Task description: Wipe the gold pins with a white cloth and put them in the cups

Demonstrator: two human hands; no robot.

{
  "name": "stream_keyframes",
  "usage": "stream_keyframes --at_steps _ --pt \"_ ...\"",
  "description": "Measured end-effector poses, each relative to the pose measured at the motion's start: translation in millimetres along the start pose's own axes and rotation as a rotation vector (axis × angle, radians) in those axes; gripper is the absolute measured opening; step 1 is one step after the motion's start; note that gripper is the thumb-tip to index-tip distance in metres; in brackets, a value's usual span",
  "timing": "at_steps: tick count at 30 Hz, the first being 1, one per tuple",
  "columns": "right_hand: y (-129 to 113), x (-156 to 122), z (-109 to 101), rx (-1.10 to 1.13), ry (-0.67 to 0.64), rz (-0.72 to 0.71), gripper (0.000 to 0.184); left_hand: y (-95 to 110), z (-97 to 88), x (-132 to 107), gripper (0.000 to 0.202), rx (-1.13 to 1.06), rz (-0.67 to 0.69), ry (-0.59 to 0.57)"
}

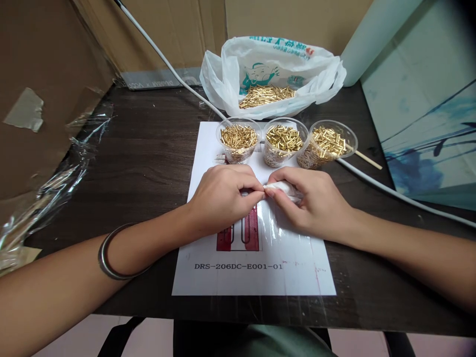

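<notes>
My left hand and my right hand meet over a white printed sheet taped to the dark table. The right hand's fingers are wrapped round a small white wad or roll. The left hand's fingers are pinched together against its end. A red diagram on the sheet shows below the hands. Just beyond the hands stand three clear plastic cups filled with small gold metal tubes.
A white plastic bag holding more gold tubes lies behind the cups. A white cable crosses the table diagonally, and a thin wooden stick lies by the right cup. Cardboard and crumpled clear film lie at the left.
</notes>
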State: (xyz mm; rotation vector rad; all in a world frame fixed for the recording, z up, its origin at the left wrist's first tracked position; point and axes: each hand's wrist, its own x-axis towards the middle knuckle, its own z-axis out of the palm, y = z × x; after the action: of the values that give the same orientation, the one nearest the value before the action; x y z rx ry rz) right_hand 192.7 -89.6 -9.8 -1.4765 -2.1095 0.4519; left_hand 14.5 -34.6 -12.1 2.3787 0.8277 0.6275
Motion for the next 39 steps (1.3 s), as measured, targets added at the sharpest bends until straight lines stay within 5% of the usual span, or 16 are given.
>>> stream_keyframes --at_steps 16,39 --pt "2.8 2.5 -3.5 0.146 -0.093 0.164 0.017 0.1 0.4 -0.8 0.009 0.048 -0.02 -0.009" --pt "2.0 2.1 -3.3 0.152 -0.104 0.171 0.018 1.2 -0.9 -1.3 0.009 0.039 -0.015 0.002"
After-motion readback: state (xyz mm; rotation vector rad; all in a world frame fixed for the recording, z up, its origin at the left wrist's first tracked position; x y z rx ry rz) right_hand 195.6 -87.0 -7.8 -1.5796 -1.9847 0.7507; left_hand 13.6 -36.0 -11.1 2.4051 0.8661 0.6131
